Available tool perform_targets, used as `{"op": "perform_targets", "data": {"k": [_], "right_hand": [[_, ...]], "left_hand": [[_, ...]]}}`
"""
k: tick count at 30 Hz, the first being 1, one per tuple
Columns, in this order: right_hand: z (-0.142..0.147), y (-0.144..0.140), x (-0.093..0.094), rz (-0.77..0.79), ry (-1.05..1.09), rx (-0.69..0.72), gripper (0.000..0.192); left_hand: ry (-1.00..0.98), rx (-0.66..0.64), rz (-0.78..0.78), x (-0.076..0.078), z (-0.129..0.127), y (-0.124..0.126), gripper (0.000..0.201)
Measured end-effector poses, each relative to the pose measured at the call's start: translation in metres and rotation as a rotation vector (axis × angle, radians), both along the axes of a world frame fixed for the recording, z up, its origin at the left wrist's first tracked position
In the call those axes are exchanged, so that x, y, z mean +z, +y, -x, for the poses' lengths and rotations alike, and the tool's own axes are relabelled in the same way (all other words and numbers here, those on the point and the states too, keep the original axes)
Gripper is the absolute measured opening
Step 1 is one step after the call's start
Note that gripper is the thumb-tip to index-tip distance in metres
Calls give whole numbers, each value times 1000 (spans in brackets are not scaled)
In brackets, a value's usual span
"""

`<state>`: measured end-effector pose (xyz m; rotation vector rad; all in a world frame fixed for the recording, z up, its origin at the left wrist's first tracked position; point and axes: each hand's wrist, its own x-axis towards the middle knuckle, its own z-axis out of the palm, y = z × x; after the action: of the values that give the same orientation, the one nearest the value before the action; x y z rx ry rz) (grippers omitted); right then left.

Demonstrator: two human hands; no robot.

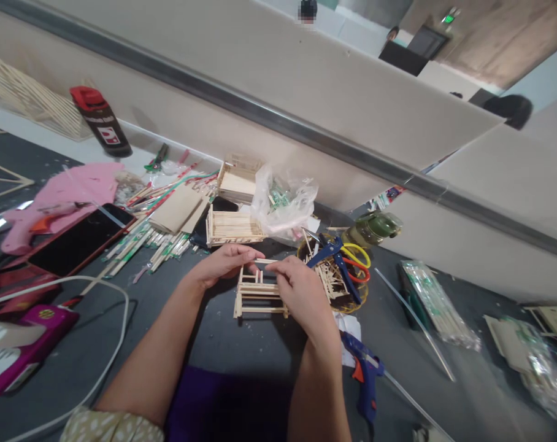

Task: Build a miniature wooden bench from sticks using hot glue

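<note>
grey worktop (242, 344) under a beige partition, crowded with loose sticks (145, 245), finished stick boxes (232, 227) and a blue glue gun (365, 374); left hand (226, 261) and right hand (299, 288) both pinched, fingers closed, on a small stick frame (255, 294) standing mid-worktop. rails and uprights already joined, sides mostly open, seemingly partway built

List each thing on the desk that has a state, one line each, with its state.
wooden stick frame: unfinished, held upright on the desk by both hands
left hand: gripping the frame's top
right hand: gripping the frame's right side
blue glue gun: lying on the desk, unheld
phone: screen dark
plastic bag: open, crumpled
spray can: red cap on
</note>
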<state>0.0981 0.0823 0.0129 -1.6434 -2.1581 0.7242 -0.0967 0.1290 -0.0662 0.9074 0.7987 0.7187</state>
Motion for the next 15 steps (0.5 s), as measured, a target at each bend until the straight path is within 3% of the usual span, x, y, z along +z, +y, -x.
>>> {"op": "perform_targets", "data": {"k": [15], "right_hand": [[2, 3, -7, 21, -27, 11, 37]], "left_hand": [[4, -53, -9, -2, 1, 1, 52]]}}
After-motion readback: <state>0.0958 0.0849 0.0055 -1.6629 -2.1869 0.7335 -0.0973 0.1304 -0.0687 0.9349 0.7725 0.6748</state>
